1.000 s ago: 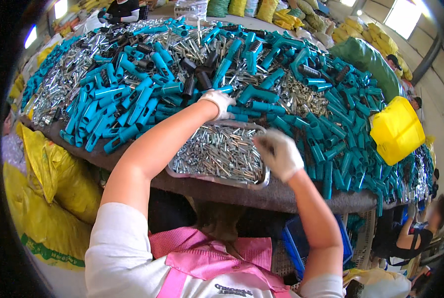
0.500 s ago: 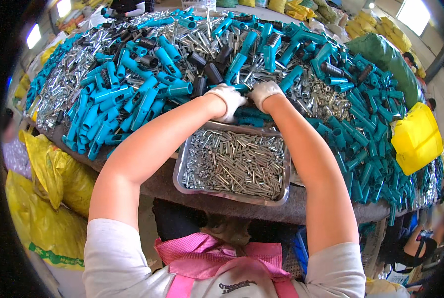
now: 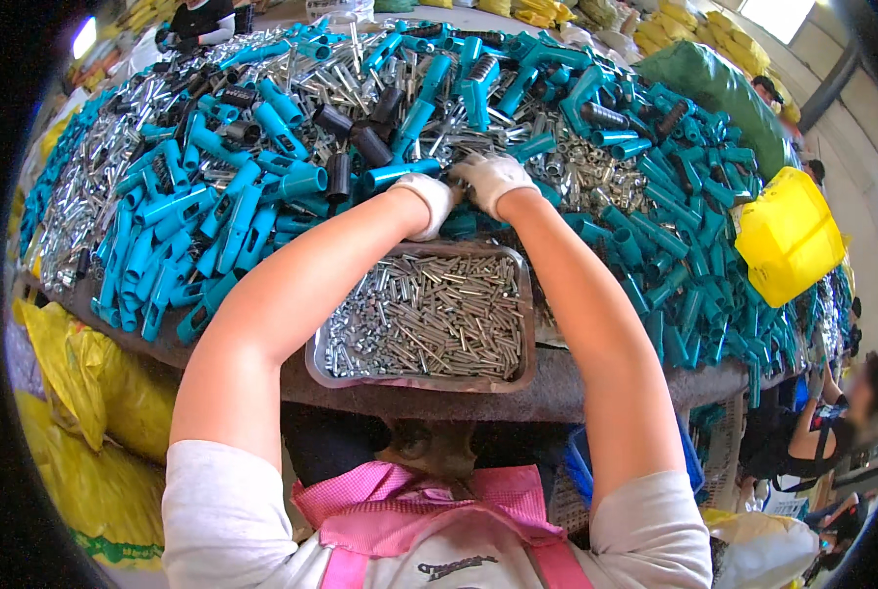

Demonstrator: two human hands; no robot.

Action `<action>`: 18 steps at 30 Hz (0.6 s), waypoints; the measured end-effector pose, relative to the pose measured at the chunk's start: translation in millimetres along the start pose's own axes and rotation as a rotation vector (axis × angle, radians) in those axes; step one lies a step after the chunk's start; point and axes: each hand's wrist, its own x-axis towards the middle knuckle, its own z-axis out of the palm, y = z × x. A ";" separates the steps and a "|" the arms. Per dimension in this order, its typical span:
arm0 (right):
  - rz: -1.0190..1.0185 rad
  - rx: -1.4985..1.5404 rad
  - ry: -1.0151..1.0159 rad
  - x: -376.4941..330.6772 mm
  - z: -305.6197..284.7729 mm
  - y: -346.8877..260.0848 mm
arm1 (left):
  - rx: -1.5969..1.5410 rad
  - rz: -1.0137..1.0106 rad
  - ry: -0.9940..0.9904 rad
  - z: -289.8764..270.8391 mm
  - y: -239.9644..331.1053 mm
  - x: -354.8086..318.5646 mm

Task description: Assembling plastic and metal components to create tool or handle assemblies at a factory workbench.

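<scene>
Has left hand and right hand close together above frame centre, at the near side of a parts heap. Cannot tell the state of either grip, partly hidden here. Has a teal tube just beside the left hand, a tray of metal pins at frame centre.

Pale short-sleeved shirt, dark lettering on the chest, pink apron with finely checked, flared edge, plain pink straps, left hand and right hand in white gloves
</scene>
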 end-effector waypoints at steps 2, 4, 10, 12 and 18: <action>0.010 -0.127 -0.058 10.2 3.0 -12.3 | 0.069 0.056 0.005 -7.8 -3.9 -10.8; 0.144 -0.090 -0.159 18.4 9.3 -9.2 | 0.178 0.076 -0.108 -43.7 1.3 -27.7; -0.007 -0.295 -0.167 24.7 22.8 -19.5 | 0.334 -0.061 0.158 -70.5 -106.8 -103.9; -0.101 -0.325 -0.090 18.7 24.1 -16.3 | 0.253 -0.314 0.159 -70.6 -128.8 -135.5; 0.312 0.400 0.360 3.5 -13.2 -27.9 | 0.382 -0.629 0.513 -64.0 -133.7 -153.7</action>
